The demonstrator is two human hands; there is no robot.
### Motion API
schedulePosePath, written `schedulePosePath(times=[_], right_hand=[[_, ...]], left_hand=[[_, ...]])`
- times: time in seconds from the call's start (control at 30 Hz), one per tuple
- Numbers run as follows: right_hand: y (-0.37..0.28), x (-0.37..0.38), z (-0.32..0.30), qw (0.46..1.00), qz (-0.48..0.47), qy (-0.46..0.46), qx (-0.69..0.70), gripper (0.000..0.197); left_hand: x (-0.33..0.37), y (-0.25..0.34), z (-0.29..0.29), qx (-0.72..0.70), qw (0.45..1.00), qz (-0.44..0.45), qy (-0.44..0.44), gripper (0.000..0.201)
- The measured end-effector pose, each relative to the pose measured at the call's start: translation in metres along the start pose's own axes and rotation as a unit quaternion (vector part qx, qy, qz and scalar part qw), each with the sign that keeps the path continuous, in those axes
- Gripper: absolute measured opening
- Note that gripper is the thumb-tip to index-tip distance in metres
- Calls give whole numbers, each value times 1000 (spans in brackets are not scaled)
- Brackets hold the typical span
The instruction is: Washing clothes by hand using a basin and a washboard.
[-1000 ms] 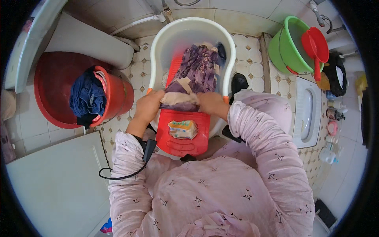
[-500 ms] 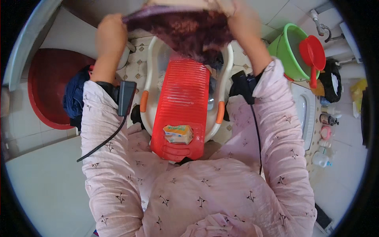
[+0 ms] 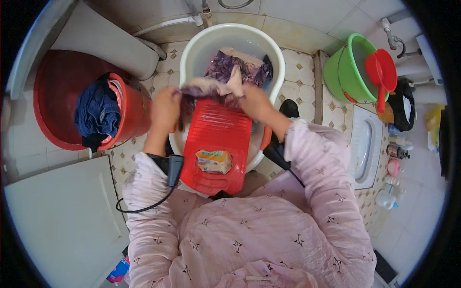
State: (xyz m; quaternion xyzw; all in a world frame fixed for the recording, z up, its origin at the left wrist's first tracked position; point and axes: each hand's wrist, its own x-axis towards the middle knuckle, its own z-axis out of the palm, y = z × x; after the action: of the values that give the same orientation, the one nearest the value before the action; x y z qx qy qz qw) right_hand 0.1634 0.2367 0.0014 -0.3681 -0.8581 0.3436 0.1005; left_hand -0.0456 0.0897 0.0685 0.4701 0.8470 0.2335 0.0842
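Note:
A wet purple and pale pink patterned garment (image 3: 238,67) is stretched between my hands, its far part lying in a white basin (image 3: 274,53). My left hand (image 3: 164,109) is closed on its left edge, just left of a red washboard (image 3: 218,127). On the other side, my right hand (image 3: 257,102) grips the garment at the board's upper right. The washboard leans in the basin, its near end towards my lap. On its lower part rests what looks like a soap bar in a yellow and white wrapper (image 3: 213,162).
To the left, a red bucket (image 3: 138,113) with dark blue clothes (image 3: 97,113) stands before a large red tub (image 3: 50,103). A green bucket (image 3: 336,72) with a red dipper (image 3: 381,67) is at right. Beyond it lie a squat toilet (image 3: 367,144) and several bottles (image 3: 397,151).
Both hands have come down and nearer with the garment, from high beyond the basin to above the washboard. Much of the cloth now lies in the basin. My view has shifted slightly.

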Motion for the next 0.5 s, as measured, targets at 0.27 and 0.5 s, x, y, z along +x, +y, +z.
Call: schedulePosePath(times=[0.27,0.5], right_hand=[[-35,-66,53,860,-200,-414,-218,24],[-62,-92,31,907,-226,-339,-104,47]], left_hand=[[-33,-2,78,-48,963,134,-230,33],[-25,1,103,114,904,255,-322,40]])
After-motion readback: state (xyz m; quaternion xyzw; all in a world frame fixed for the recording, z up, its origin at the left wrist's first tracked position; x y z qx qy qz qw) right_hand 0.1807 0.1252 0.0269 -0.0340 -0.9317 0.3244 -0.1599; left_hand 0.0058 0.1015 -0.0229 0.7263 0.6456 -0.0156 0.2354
